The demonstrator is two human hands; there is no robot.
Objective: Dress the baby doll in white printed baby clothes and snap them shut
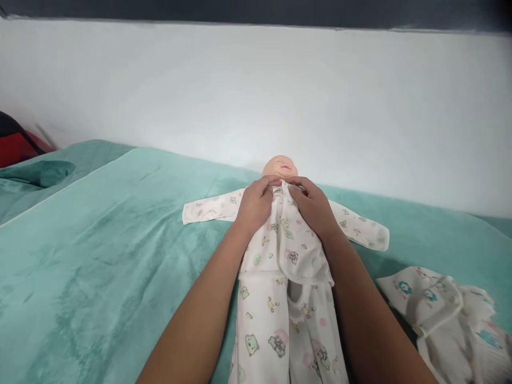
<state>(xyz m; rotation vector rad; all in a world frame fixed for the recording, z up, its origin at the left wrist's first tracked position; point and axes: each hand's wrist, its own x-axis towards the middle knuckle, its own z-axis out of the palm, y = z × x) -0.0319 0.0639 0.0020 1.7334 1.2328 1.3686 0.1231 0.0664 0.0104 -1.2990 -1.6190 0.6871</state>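
Observation:
A baby doll lies on its back, its bare head (280, 166) toward the wall. It wears a white baby shirt (262, 250) printed with small bears, open down the front, with both sleeves spread out sideways. At the collar, just below the doll's chin, my left hand (256, 201) has its fingers closed on the shirt's left edge. Opposite it, my right hand (314, 205) pinches the overlapping right edge near the neck. Matching white printed pants (262, 325) cover the lower body, partly under the shirt hem. My hands hide the doll's shoulders.
A crumpled white baby garment (440, 309) with blue prints lies at the right, beside my right forearm. Green plush cloth (120, 256) covers the bed. A white wall (256, 90) rises behind the doll. Something red and black (18, 144) sits at the far left.

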